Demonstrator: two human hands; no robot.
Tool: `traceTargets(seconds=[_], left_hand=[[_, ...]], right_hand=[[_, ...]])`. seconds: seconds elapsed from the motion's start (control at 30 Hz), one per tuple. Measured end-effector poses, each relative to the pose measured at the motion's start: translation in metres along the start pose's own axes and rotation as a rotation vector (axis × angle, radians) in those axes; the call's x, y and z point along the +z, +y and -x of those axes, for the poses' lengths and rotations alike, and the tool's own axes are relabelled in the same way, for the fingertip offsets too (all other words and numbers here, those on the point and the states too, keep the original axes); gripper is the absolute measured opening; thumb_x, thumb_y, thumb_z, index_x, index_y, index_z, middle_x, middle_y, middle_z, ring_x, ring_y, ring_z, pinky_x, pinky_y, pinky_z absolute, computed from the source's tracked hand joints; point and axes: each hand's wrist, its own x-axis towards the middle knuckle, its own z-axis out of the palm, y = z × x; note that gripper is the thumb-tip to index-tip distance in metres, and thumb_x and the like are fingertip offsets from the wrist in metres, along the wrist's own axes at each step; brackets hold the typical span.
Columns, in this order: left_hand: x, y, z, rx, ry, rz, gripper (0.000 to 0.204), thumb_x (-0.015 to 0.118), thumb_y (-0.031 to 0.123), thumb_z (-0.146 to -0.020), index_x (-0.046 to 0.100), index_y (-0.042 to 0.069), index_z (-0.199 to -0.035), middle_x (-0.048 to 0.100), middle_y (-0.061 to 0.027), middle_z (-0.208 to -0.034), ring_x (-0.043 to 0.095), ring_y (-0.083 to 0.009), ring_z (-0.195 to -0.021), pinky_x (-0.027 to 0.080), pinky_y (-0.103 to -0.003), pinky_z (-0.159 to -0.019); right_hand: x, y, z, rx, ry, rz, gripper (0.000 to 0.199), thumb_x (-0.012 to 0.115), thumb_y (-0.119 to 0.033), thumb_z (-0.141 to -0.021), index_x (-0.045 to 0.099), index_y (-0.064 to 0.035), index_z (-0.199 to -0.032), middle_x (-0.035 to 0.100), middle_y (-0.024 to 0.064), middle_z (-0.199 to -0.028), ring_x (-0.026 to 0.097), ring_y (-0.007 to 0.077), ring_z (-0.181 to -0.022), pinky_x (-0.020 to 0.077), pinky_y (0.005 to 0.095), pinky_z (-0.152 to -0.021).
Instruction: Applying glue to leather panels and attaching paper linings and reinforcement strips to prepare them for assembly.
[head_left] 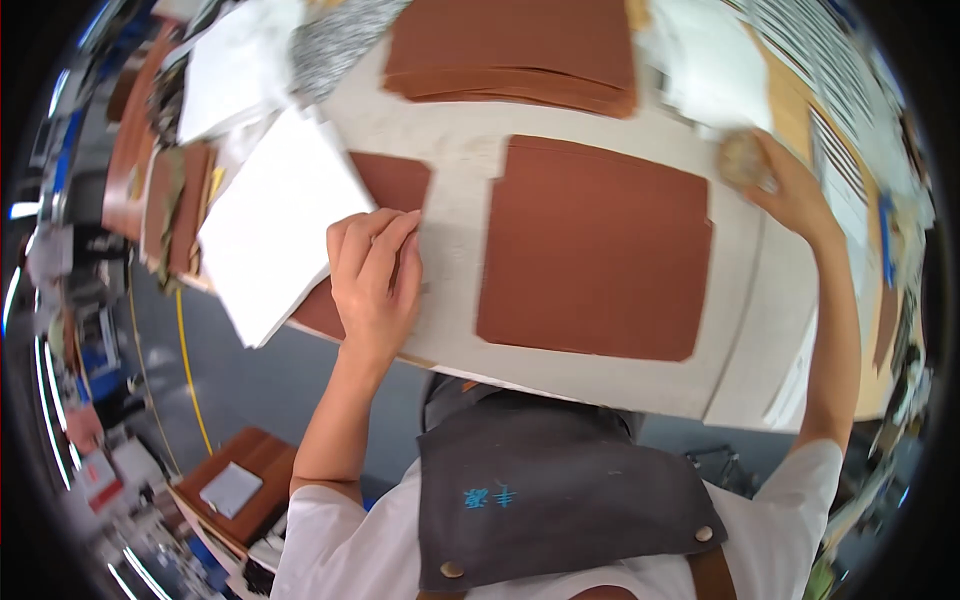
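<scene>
A brown leather-like panel [598, 250] with notched sides lies flat on the pale work board [460, 150] in front of me. To its right, my right hand [797, 195] grips a round tan lump, blurred by motion [741, 160], so its kind is unclear. My left hand [375, 280] is closed, thumb against curled fingers, beside a stack of white sheets [285, 220]. Anything between those fingertips is too small to make out. Under the sheets and the left hand, another brown panel [398, 182] shows in part.
A pile of brown panels [510, 45] lies at the far side of the board. White crumpled material [710, 65] sits at the far right, another white bundle [240, 65] at the far left. A wooden stand with a white pad [232, 490] is on the floor, lower left.
</scene>
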Motion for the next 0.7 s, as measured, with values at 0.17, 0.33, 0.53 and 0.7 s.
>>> traceTargets(seconds=[0.17, 0.33, 0.53, 0.7], left_hand=[[-0.031, -0.03, 0.005, -0.227, -0.038, -0.208, 0.025, 0.071, -0.005, -0.072, 0.067, 0.002, -0.097, 0.06, -0.0092, -0.09, 0.054, -0.0264, -0.084, 0.045, -0.036, -0.073], [-0.04, -0.049, 0.01, -0.351, -0.007, -0.021, 0.012, 0.07, -0.003, -0.076, 0.068, 0.001, -0.087, 0.063, -0.0085, -0.077, 0.057, -0.0238, -0.073, 0.047, -0.032, -0.066], [-0.038, -0.051, 0.003, -0.793, 0.086, 0.417, 0.015, 0.071, -0.002, -0.08, 0.067, 0.0, -0.094, 0.067, -0.0036, -0.081, 0.057, -0.0096, -0.075, 0.046, -0.024, -0.069], [-0.046, -0.053, 0.002, -0.871, 0.116, 0.63, 0.027, 0.071, -0.002, -0.08, 0.064, 0.0, -0.106, 0.066, -0.0016, -0.083, 0.056, -0.0075, -0.078, 0.046, -0.023, -0.074]], right_hand=[[-0.02, -0.055, -0.015, -0.056, 0.106, 0.192, 0.064, 0.071, -0.009, -0.076, 0.045, -0.0087, -0.135, 0.054, 0.0154, -0.126, 0.051, 0.0333, -0.118, 0.0416, 0.0397, -0.099], [0.001, -0.195, -0.051, -0.314, 0.208, -0.308, 0.04, 0.068, -0.005, -0.079, 0.057, -0.0042, -0.117, 0.058, 0.0143, -0.118, 0.055, 0.0322, -0.112, 0.0444, 0.0382, -0.095], [0.06, -0.303, -0.079, -0.648, 0.13, -0.567, 0.036, 0.066, -0.003, -0.078, 0.058, -0.0022, -0.113, 0.059, 0.0131, -0.11, 0.054, 0.0319, -0.104, 0.0471, 0.0396, -0.089], [0.084, -0.328, -0.092, -0.739, 0.089, -0.605, 0.036, 0.07, -0.007, -0.076, 0.059, -0.0022, -0.11, 0.057, 0.011, -0.103, 0.05, 0.0303, -0.099, 0.046, 0.0374, -0.083]])
